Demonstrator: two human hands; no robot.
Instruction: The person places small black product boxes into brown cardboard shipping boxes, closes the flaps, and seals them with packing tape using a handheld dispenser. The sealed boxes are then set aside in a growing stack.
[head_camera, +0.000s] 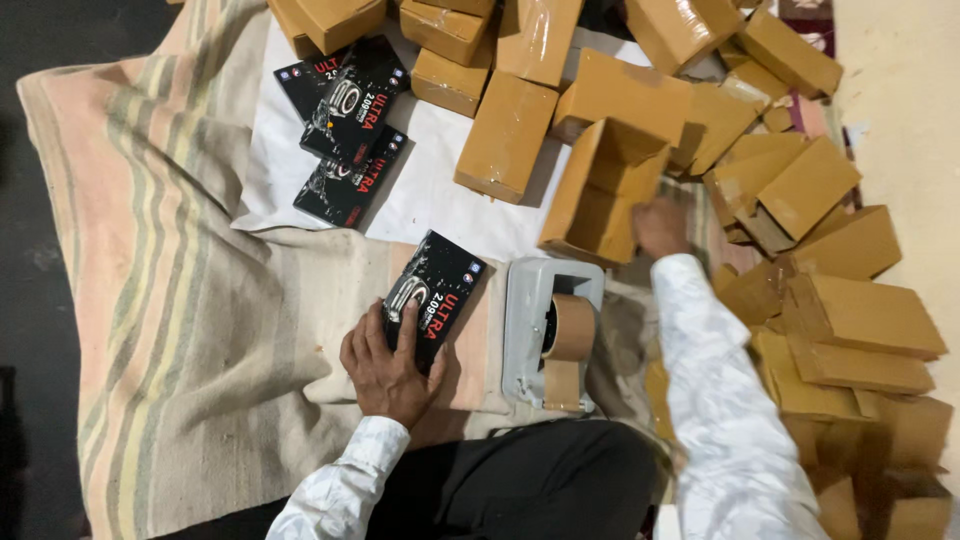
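My left hand rests on a black printed product box that lies on the striped cloth in front of me, fingers wrapped over its near end. My right hand reaches forward and grips the edge of an open brown cardboard carton that stands tilted with its mouth facing up. Between the hands sits a grey tape dispenser with a roll of brown tape.
Two or three more black printed boxes lie on a white sheet at the back left. Several brown cartons, folded and closed, are piled at the back and right. A striped cloth covers the floor.
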